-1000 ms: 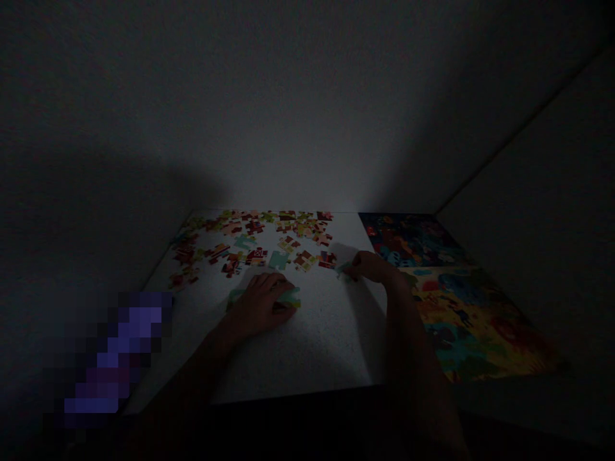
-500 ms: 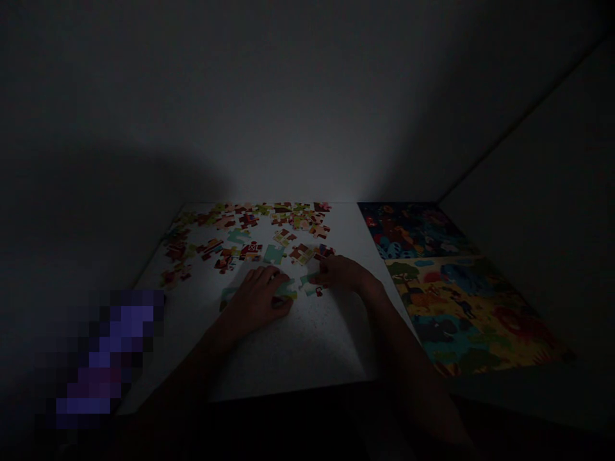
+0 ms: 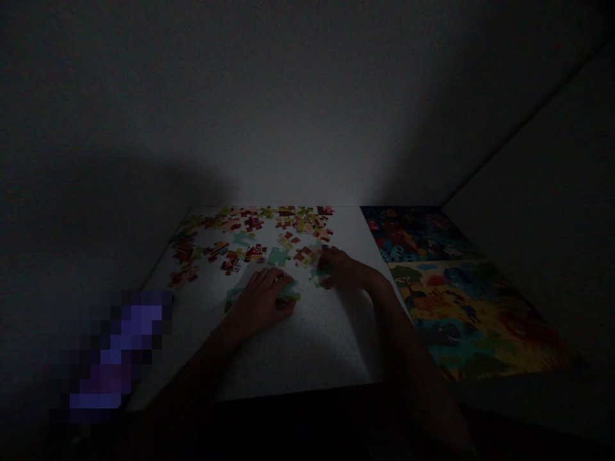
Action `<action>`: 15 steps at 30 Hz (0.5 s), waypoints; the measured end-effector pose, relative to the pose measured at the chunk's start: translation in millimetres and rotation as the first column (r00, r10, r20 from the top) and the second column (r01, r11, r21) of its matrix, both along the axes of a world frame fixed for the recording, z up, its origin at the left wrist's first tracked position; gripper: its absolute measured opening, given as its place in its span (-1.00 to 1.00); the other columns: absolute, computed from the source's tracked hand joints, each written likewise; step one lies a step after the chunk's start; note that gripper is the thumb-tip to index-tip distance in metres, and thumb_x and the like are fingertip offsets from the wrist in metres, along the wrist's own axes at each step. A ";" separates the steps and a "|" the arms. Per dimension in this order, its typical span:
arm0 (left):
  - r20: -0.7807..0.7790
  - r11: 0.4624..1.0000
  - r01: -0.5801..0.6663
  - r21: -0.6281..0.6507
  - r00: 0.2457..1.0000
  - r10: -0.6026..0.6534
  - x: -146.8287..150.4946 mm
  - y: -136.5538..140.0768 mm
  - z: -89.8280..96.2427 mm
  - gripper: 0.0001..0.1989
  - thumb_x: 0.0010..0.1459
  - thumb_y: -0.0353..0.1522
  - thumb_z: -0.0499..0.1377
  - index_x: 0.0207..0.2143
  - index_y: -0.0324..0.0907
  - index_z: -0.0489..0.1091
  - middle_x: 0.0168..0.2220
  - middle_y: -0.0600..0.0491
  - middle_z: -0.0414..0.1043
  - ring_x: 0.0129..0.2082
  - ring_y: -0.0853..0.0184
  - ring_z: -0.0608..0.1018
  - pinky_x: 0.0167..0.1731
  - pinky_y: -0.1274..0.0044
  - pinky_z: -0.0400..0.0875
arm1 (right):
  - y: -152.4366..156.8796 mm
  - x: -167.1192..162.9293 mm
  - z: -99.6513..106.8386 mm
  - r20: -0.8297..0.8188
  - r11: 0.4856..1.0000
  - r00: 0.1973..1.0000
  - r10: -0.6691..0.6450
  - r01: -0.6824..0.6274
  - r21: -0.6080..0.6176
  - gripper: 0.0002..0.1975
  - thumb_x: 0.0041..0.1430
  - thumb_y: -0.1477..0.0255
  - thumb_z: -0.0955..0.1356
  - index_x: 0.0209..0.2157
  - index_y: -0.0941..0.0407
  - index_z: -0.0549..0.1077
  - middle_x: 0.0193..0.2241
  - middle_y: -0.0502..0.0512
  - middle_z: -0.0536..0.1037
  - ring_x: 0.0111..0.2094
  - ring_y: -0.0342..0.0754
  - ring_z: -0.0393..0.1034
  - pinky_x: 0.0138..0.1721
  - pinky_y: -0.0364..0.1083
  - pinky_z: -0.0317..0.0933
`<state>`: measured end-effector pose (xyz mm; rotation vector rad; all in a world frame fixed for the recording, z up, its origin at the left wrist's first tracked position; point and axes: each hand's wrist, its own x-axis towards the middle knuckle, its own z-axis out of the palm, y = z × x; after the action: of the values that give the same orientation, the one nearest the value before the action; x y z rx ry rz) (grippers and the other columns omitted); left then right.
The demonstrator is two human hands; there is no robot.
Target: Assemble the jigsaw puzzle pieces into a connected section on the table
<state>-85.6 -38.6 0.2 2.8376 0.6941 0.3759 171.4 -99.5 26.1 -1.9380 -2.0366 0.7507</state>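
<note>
My left hand (image 3: 264, 298) lies over joined-looking pale green jigsaw pieces (image 3: 290, 292), its thumb and fingers curled about their right end. Another pale green bit (image 3: 233, 297) shows on the far side of that hand, by the wrist. Just to the right, my right hand (image 3: 343, 270) has its fingers closed on a pale green jigsaw piece (image 3: 317, 278), apart from the pieces under the left hand. Its fingertips hide part of this piece. A green jigsaw piece (image 3: 278, 257) and a brown-and-cream jigsaw piece (image 3: 304, 257) lie just beyond the hands.
Many loose jigsaw pieces (image 3: 250, 222) spread across the back and left of the white table (image 3: 307, 352). Two colourful animal pictures, one dark (image 3: 418, 234) and one yellow (image 3: 471, 320), lie at the right. A pixelated purple object (image 3: 115, 352) is at left. The light is dim.
My right hand has moved slightly away from me with its piece, which looks turned; the red detail on it no longer shows. My left hand stays about where it was.
</note>
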 end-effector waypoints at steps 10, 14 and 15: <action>0.018 1.000 0.003 -0.006 1.000 -0.003 -1.5 1.6 -1.6 -0.64 0.16 -0.28 0.17 0.01 -0.14 0.37 -0.02 -0.07 0.37 0.01 0.11 0.40 0.03 0.25 0.29 | -5.7 49.2 -7.7 0.050 0.961 0.961 -0.272 0.269 0.072 -0.58 -0.05 0.47 0.47 -0.07 0.04 0.52 0.06 0.14 0.43 0.14 0.11 0.28 0.14 0.03 0.16; 0.009 0.999 -0.007 -0.034 1.000 0.007 -1.6 0.9 1.1 -0.64 0.17 -0.25 0.17 0.01 -0.13 0.38 -0.01 -0.06 0.37 0.01 0.11 0.40 0.03 0.25 0.29 | -7.0 66.6 -16.7 0.098 0.908 0.904 -0.416 0.406 0.106 -0.57 -0.04 0.53 0.42 -0.05 0.09 0.51 0.06 0.17 0.44 0.14 0.08 0.28 0.15 0.01 0.15; 0.015 0.999 -0.006 -0.040 1.000 0.007 -1.6 0.6 1.7 -0.65 0.17 -0.25 0.17 0.01 -0.12 0.38 -0.01 -0.05 0.37 0.01 0.11 0.39 0.04 0.25 0.29 | -7.0 69.4 -18.8 0.120 0.888 0.882 -0.456 0.443 0.124 -0.58 -0.02 0.55 0.41 -0.05 0.10 0.50 0.05 0.19 0.45 0.14 0.07 0.29 0.15 0.00 0.14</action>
<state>-87.1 -38.0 1.9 2.7925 0.7003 0.3794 240.8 -106.4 7.2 -2.3413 -1.5514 0.4039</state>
